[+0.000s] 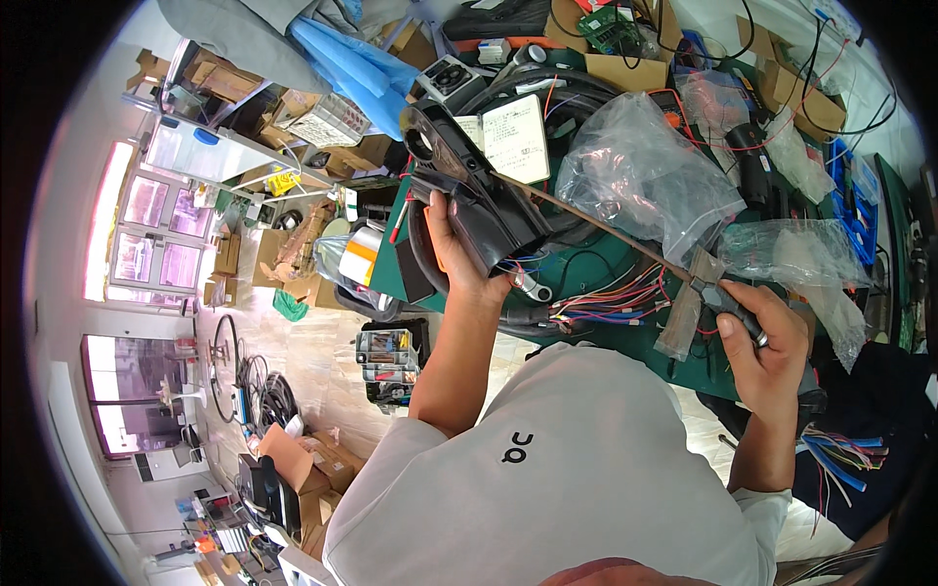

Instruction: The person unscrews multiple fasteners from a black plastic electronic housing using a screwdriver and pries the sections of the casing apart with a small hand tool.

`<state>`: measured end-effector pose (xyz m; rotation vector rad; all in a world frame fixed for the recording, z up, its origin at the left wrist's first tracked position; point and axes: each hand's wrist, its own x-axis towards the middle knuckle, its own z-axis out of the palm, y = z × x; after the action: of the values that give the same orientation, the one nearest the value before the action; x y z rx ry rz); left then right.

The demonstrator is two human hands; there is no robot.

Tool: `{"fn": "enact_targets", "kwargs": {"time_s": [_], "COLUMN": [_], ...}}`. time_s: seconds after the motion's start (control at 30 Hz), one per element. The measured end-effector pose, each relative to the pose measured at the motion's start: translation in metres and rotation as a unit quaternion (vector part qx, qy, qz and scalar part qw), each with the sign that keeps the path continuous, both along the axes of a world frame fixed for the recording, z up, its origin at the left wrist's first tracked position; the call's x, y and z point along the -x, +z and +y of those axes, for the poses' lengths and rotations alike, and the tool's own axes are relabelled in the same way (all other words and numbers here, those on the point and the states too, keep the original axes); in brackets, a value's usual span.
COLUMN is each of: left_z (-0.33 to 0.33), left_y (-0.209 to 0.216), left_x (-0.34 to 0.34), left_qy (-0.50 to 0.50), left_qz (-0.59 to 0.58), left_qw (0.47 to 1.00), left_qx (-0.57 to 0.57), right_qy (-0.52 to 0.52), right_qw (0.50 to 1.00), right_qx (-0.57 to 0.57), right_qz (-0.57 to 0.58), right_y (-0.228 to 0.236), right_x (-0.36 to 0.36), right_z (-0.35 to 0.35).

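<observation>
My left hand is closed round a glossy black housing with a round opening at its upper end, held tilted above the green-topped bench. My right hand grips the grey-and-black handle of a long-shafted hand tool. Its thin brownish shaft runs up and left to the housing; whether the tip is inside or behind it I cannot tell. Just below the housing, next to my left fingers, lies a wrench. A bundle of coloured wires lies between my hands.
An open notebook lies behind the housing. Clear plastic bags, thick black cable and a green circuit board crowd the bench. Blue bins stand at right. Below on the floor are a tool case and coiled cables.
</observation>
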<state>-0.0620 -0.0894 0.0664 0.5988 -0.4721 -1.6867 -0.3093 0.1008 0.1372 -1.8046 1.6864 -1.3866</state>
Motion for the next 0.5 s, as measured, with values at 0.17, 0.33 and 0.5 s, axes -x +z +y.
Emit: {"fn": "enact_targets", "kwargs": {"time_s": [0.17,0.33,0.5], "left_z": [0.002,0.014,0.010], "left_y": [-0.007,-0.002,-0.001], "left_x": [-0.006,-0.001,0.001], "left_qy": [0.020,-0.039,0.017], "left_qz": [-0.054,0.003,-0.031], "left_qw": [0.998,0.996,0.999], "left_qx": [0.026,0.080,0.008], "right_qy": [-0.010,-0.001,-0.014], "right_qw": [0.999,0.998,0.998], "right_qx": [-0.009,-0.036,-0.029], "right_qz": [0.045,0.059,0.058], "right_y": [0.012,0.021,0.025], "right_x": [-0.003,-0.003,-0.004], "right_z": [0.001,0.002,0.010]}}
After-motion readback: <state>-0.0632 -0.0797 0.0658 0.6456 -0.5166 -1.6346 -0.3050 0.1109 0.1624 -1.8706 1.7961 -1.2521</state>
